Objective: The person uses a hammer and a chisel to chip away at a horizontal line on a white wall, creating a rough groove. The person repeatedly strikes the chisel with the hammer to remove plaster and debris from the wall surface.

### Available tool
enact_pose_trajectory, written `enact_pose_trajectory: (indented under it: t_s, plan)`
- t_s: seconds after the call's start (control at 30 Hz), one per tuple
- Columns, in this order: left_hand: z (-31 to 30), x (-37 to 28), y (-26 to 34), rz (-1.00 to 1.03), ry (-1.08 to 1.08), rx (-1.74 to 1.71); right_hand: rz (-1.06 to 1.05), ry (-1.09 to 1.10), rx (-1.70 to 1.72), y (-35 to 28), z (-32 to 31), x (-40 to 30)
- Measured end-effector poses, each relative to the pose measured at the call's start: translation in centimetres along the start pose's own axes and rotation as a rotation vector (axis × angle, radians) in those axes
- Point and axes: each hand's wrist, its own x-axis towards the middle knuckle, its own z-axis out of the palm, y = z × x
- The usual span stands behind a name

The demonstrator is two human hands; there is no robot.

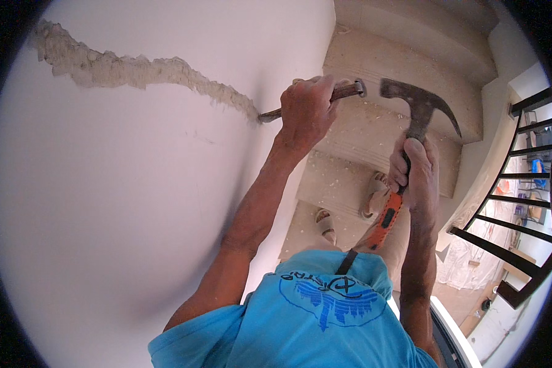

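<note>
My left hand point(308, 108) is closed around a metal chisel point(347, 92), whose tip touches the white wall point(133, 175) at the right end of a long, rough channel point(133, 73) of bared grey-brown plaster or masonry. The chisel's struck end points right, towards the hammer. With my right hand point(416, 170) I grip a claw hammer point(421, 103) by its dark and orange handle; its striking face is a short way to the right of the chisel's end, apart from it. Dust coats the fingers of my right hand.
Dusty stairs point(363, 133) with scattered chips run beneath my hands, and my feet stand on them. On the right is a black metal railing point(501, 175). Beyond it, plastic sheeting point(469, 257) lies on a lower floor, with assorted objects farther off.
</note>
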Motion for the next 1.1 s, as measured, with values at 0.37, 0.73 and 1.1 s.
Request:
enact_pose_trajectory:
  t_s: [0.37, 0.73, 1.1]
  plan:
    - [-0.3, -0.9, 1.5, 0.047, -0.038, -0.035, 0.231, 0.177, 0.145, 5.5, -2.3, -2.7]
    - [-2.0, 0.2, 1.9, 0.126, 0.08, -0.019, 0.191, 0.054, 0.141, 5.6, -1.3, -3.3]
    - [-2.1, 0.5, 1.5, 0.105, 0.019, 0.059, -0.394, 0.128, 0.362, 0.7, -1.6, -3.3]
